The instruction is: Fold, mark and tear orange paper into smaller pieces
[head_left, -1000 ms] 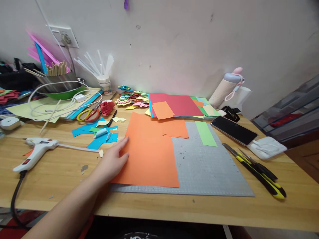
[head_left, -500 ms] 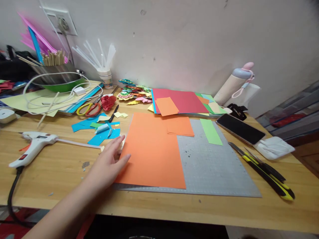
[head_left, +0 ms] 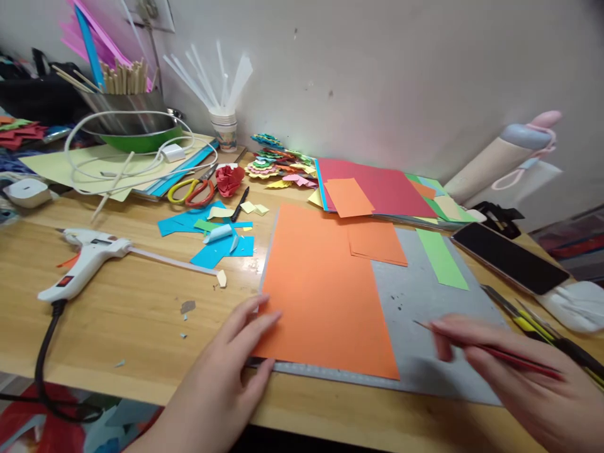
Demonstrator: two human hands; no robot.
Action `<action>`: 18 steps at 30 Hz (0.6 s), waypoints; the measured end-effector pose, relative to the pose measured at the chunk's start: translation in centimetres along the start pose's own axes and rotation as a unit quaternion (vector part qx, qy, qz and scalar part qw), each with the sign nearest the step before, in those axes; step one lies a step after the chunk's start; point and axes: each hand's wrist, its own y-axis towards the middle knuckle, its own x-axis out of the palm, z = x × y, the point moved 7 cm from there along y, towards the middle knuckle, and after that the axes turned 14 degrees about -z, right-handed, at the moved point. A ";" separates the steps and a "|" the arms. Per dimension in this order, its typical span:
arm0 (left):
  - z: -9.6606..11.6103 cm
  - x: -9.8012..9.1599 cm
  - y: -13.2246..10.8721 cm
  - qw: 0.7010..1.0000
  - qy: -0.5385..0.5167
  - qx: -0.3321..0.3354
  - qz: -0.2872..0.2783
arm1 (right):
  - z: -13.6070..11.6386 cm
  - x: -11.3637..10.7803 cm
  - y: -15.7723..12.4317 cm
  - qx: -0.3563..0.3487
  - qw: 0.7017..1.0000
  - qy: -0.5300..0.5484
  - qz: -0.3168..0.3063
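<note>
My left hand [head_left: 224, 362] lies at the lower left edge of a large orange paper sheet [head_left: 325, 302], its fingers spread and the tips touching the paper. Over the grey cutting mat [head_left: 425, 365], my right hand [head_left: 509, 365], partly blurred, is closed around a thin red pencil [head_left: 509, 358]. The pencil's tip points left toward the sheet and stays clear of it. Smaller orange rectangles [head_left: 377, 243] overlap the sheet's upper right. A light green paper strip [head_left: 442, 259] rests on the mat farther right.
At the left lie a white glue gun [head_left: 89, 261], blue paper scraps [head_left: 207, 251] and scissors [head_left: 193, 192]. Red paper [head_left: 377, 189] and layered paper cutouts [head_left: 278, 167] are along the wall. A phone [head_left: 509, 257], a utility knife [head_left: 509, 308] and a bottle [head_left: 504, 157] stand or lie right.
My right hand has come into view from the right with the pencil. My left hand has shifted down along the sheet's left edge. The camera view has turned slightly left and down.
</note>
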 end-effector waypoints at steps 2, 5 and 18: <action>0.2 0.2 0.0 0.999 0.017 0.028 -0.014 | -3.5 4.4 3.2 -0.069 0.992 -0.038 -0.102; 0.5 0.5 0.1 0.997 0.043 0.062 -0.030 | -6.5 9.6 5.7 -0.144 0.964 -0.087 -0.207; 2.2 -0.5 -0.9 0.969 0.189 0.131 0.090 | -6.2 16.7 4.8 -0.239 0.854 -0.316 -0.337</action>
